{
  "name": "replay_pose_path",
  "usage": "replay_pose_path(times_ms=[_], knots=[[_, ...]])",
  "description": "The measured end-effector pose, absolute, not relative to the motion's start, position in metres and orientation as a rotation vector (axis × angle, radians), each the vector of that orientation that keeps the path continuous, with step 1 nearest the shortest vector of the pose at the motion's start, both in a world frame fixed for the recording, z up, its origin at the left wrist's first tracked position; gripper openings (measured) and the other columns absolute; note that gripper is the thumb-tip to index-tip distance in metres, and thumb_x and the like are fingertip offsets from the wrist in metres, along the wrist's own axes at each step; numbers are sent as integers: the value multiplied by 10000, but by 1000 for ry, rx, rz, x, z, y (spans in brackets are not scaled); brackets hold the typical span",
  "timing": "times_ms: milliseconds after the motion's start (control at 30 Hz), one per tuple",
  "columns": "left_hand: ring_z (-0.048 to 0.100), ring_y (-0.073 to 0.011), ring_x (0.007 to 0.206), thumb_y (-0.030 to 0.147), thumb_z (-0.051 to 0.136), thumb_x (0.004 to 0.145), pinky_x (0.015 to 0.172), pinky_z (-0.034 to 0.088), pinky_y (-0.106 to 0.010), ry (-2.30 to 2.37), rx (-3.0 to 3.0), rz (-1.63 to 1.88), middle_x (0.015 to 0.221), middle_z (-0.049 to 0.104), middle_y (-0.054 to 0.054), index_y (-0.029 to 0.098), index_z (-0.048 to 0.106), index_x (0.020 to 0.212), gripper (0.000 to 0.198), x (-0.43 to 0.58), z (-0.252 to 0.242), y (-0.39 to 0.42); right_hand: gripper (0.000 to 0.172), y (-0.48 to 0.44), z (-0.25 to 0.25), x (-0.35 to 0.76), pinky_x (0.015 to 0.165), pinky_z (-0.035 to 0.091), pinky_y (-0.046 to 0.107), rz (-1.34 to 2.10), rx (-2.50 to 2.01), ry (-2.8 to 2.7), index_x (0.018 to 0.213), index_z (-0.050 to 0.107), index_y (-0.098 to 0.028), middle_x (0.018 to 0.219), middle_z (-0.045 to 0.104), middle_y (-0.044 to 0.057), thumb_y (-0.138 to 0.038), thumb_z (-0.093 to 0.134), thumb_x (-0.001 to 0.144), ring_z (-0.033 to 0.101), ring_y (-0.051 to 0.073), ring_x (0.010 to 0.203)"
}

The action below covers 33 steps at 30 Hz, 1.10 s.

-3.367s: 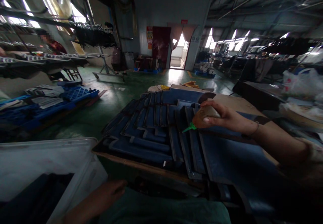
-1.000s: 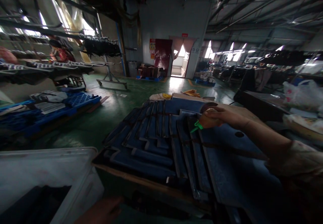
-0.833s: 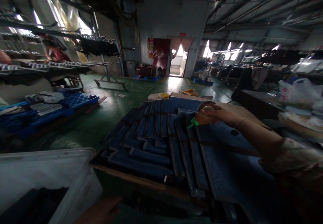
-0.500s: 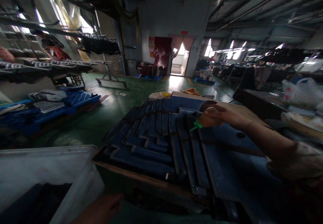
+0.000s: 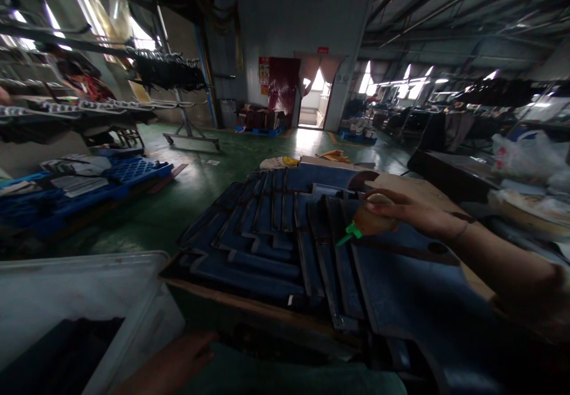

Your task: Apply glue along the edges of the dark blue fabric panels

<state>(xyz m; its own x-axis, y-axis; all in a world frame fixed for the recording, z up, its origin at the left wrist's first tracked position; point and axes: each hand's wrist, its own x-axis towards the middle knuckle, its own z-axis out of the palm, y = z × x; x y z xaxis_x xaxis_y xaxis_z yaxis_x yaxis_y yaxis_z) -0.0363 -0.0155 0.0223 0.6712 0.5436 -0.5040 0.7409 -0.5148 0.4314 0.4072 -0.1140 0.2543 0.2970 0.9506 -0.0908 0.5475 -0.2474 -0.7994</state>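
My right hand (image 5: 396, 211) is closed around a squeeze bottle (image 5: 376, 220) with a green nozzle, which points down and left above the panels. Beneath it lie many overlapping dark blue panels (image 5: 262, 264) with pale edges, fanned out in rows. A larger blue panel (image 5: 409, 288) covers the right side, below my right forearm. At the bottom left is my left hand (image 5: 178, 356), dim and blurred, between the white bin and the panels. Its fingers point right, close to a dark green cloth-like surface (image 5: 303, 377); whether they grip anything is unclear.
A white bin (image 5: 146, 300) with dark pieces inside stands at lower left. Behind it, blue pallets (image 5: 138, 172) carry stacked material. A wheeled rack (image 5: 191, 136) stands farther back, near a person (image 5: 82, 77). Plastic bags (image 5: 525, 157) lie on the right.
The bottle in my right hand has come slightly nearer and lower. The dark green surface at the bottom now shows more fully. My left hand has risen slightly.
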Motion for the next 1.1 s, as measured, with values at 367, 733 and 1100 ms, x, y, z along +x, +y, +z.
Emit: replay_pose_path(times_ms=[367, 733, 1100], knots=[[531, -216, 1151, 271, 379, 856, 993, 379, -290, 969, 2248, -454, 1258, 576, -73, 178, 571, 1201, 405, -34, 26, -15, 449, -141, 255, 386, 713, 532, 318, 806, -1913, -1469, 1066, 563, -236, 1031, 636, 60, -544, 611, 742, 595, 269, 969], [559, -205, 1099, 286, 367, 868, 955, 401, -287, 926, 2251, -434, 1201, 608, -79, 169, 586, 1132, 362, -35, 26, -15, 449, -167, 252, 376, 869, 511, 349, 766, -1898, -1570, 1073, 583, -257, 1071, 641, 43, -544, 631, 731, 591, 272, 1028], [544, -215, 1118, 292, 347, 866, 974, 386, -294, 900, 2235, -443, 1214, 597, -89, 150, 577, 1157, 397, -30, 30, -16, 515, -182, 248, 375, 900, 486, 293, 792, -1869, -1656, 1172, 502, -254, 1157, 592, 38, -572, 585, 775, 548, 249, 1086]])
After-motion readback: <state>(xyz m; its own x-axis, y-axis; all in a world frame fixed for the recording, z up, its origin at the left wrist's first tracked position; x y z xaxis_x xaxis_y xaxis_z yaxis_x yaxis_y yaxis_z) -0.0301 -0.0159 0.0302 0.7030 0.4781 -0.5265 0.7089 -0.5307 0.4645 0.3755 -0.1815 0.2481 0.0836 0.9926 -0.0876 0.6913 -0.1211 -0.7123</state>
